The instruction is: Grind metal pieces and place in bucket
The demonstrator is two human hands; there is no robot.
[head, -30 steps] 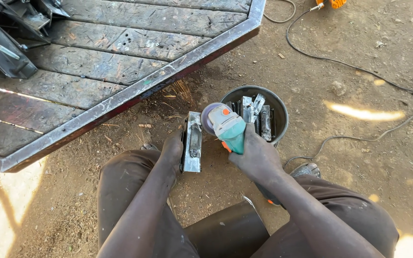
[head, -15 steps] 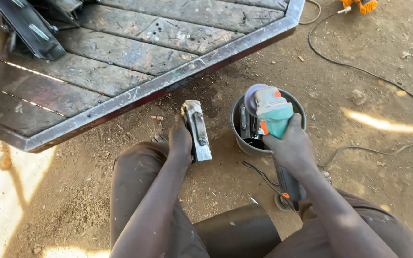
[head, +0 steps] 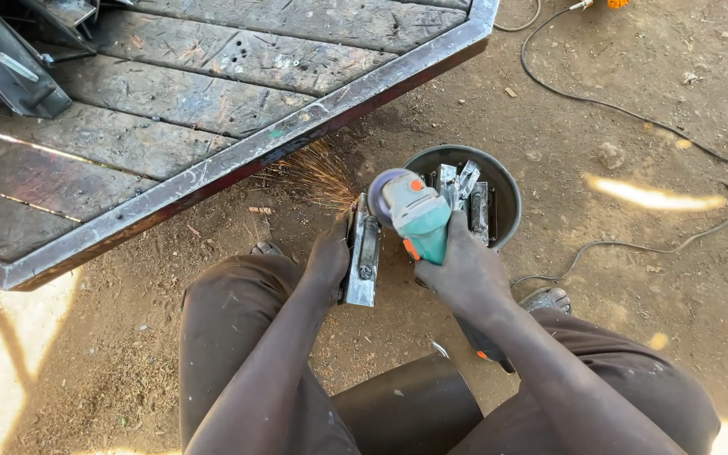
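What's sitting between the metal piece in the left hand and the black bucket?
In the head view, the teal angle grinder, gripped by the right hand, lies between the metal piece held by the left hand and the bucket.

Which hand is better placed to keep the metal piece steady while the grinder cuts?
Left. The left hand already grips the metal piece on the ground beside the sparks. The right hand is wrapped around the teal angle grinder.

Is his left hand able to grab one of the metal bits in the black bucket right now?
Probably not right away. The left hand is busy holding the metal piece on the ground, and the grinder in the right hand sits between it and the bucket.
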